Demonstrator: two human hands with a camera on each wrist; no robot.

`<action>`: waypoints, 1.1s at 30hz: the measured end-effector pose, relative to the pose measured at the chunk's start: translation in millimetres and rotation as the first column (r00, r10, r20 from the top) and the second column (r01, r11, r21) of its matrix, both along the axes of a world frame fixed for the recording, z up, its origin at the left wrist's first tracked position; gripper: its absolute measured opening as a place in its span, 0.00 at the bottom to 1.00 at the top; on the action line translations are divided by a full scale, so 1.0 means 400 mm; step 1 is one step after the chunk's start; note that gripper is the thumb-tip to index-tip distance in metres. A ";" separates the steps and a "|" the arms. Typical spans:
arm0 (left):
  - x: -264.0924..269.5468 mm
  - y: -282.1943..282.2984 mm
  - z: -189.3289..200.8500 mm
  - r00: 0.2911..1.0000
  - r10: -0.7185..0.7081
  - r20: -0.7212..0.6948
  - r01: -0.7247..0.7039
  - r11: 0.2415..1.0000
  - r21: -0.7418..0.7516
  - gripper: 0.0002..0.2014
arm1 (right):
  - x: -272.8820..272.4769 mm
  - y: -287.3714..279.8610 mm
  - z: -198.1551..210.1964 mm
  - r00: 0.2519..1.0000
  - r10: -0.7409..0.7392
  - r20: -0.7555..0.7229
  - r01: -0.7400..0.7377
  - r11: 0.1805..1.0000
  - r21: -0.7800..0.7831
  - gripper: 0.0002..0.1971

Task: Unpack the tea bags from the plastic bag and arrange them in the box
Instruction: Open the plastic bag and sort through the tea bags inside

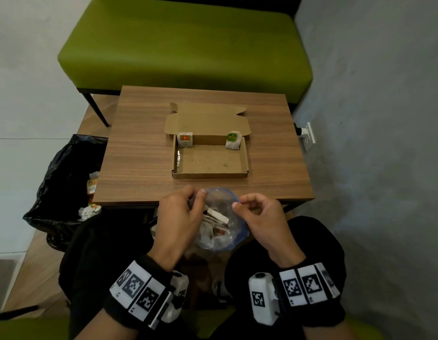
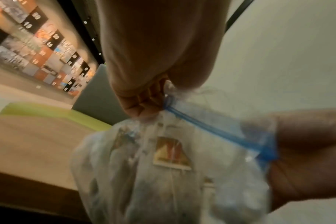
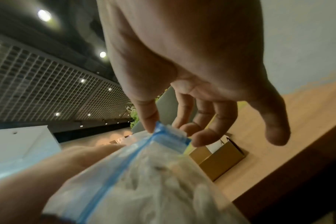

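Observation:
A clear plastic bag [image 1: 221, 224] with a blue zip rim hangs over my lap at the table's near edge, its mouth spread wide. Several tea bags [image 1: 216, 218] lie inside it. My left hand [image 1: 181, 214] pinches the rim's left side [image 2: 168, 104]. My right hand [image 1: 259, 217] pinches the right side of the blue rim [image 3: 171, 137] between thumb and fingers. On the table the open cardboard box [image 1: 209, 171] holds one tea bag with an orange tag [image 1: 184, 139] in its far left corner and one with a green tag [image 1: 233, 140] in its far right corner.
The box sits mid-table on a small wooden table [image 1: 139, 155]. A black rubbish bag [image 1: 66, 182] with wrappers stands at the left. A green bench [image 1: 186, 45] is behind the table, and a grey wall with a socket [image 1: 308, 136] is at the right.

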State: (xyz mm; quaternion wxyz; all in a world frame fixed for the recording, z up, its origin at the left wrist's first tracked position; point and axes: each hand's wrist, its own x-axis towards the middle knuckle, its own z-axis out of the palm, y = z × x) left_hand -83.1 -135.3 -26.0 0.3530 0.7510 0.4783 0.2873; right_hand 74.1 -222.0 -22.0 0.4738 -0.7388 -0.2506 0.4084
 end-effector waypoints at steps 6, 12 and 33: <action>-0.006 0.006 0.009 0.984 0.042 0.173 -0.014 0.987 -0.160 0.11 | 0.005 0.013 -0.007 0.988 -0.031 -0.150 0.038 0.998 0.043 0.06; -0.005 0.034 -0.028 0.965 0.180 0.189 -0.053 0.844 -0.534 0.17 | 0.025 0.055 0.039 0.732 -0.033 -0.680 -0.124 0.976 -0.181 0.16; 0.036 0.003 -0.019 0.994 -0.110 -0.019 0.105 0.978 -0.178 0.19 | -0.029 -0.021 -0.037 0.498 0.210 0.841 -0.109 0.978 -0.179 0.23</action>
